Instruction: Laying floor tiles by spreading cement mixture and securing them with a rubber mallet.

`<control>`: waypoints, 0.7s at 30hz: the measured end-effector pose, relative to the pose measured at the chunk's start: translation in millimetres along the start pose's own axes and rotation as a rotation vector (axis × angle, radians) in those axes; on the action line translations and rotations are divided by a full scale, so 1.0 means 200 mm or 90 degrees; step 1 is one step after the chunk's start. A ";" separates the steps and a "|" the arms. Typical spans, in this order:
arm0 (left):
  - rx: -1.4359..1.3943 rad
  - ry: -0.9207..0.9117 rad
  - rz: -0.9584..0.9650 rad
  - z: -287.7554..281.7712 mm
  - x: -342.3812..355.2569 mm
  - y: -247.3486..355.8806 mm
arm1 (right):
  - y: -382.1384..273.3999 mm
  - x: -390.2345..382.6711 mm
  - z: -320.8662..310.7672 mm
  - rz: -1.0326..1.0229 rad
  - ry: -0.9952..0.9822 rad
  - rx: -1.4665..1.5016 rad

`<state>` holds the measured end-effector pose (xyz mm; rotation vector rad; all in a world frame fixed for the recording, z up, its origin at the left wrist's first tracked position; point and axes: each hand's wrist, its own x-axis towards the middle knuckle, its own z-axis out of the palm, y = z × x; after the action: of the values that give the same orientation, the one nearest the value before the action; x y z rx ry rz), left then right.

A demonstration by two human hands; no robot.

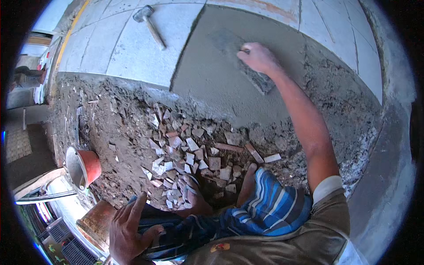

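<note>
My right hand (258, 57) is closed around the handle of a rectangular plastering trowel (261, 82). Its blade lies on a patch of smooth wet grey mortar (201, 66) and is partly blurred. The mortar borders pale floor tiles (143, 53) on the left and far side. My left hand (128, 232) hangs by my knee at the lower left, with its fingers apart and nothing in them. Blue striped cloth (274, 201) covers my lap beside that hand.
A mallet (148, 24) rests on the far tiles. Broken tile pieces (190, 157) litter the rough soil before my feet. An orange bucket (89, 167) lies tilted at the left, near a rusty container (97, 223). A concrete ledge (388, 176) runs along the right.
</note>
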<state>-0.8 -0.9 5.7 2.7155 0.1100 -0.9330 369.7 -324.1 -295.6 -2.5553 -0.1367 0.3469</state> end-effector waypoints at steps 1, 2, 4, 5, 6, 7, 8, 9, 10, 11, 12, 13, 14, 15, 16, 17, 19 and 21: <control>-0.021 0.000 0.003 0.00 0.00 0.00 | -0.02 -0.04 0.04 -0.071 -0.015 0.008; -0.023 -0.009 0.008 0.01 0.00 0.00 | -0.01 -0.10 0.06 -0.141 -0.030 0.017; -0.022 0.040 -0.066 0.04 0.02 0.02 | 0.07 -0.27 0.11 -0.166 -0.031 0.029; -0.014 0.048 -0.080 0.03 0.03 0.04 | 0.12 -0.38 0.12 -0.198 -0.029 0.046; -0.014 0.044 -0.068 0.03 0.05 0.03 | 0.15 -0.50 0.09 -0.169 -0.083 0.025; -0.038 0.047 -0.060 0.03 0.06 0.02 | 0.16 -0.61 0.08 -0.148 -0.140 0.014; -0.065 0.049 -0.043 0.03 0.08 0.00 | 0.19 -0.75 0.06 -0.143 -0.150 -0.023; -0.063 0.048 -0.030 0.03 0.10 -0.02 | 0.24 -0.88 0.03 -0.134 -0.160 -0.062; -0.047 0.035 -0.024 0.04 0.11 -0.03 | 0.20 -0.99 -0.05 -0.087 -0.206 -0.057; -0.033 0.022 -0.014 0.04 0.12 -0.04 | 0.18 -1.08 -0.14 -0.038 -0.252 -0.055; -0.032 0.022 -0.002 0.03 0.13 -0.04 | 0.23 -1.16 -0.17 -0.029 -0.244 -0.058; -0.024 0.016 0.014 0.03 0.13 -0.04 | 0.28 -1.23 -0.20 0.028 -0.184 -0.058; -0.014 0.011 0.024 0.03 0.13 -0.04 | 0.34 -1.27 -0.22 0.081 -0.125 -0.054; -0.012 0.013 0.027 0.03 0.13 -0.04 | 0.40 -1.26 -0.23 0.082 -0.122 -0.054; 0.009 0.009 0.033 0.04 0.14 -0.04 | 0.47 -1.22 -0.23 0.093 -0.040 -0.028; 0.028 0.005 0.037 0.04 0.13 -0.05 | 0.54 -1.16 -0.25 0.104 0.039 -0.004; 0.023 0.007 0.094 0.05 0.20 -0.07 | 0.73 -1.01 -0.27 0.072 0.161 -0.059; 0.008 0.035 0.142 0.06 0.21 -0.10 | 0.73 -0.79 -0.33 0.106 0.146 -0.066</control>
<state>21.3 15.3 -33.5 2.6952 -0.1861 -0.7968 239.1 -507.5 -285.2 -2.6939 0.1485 0.1086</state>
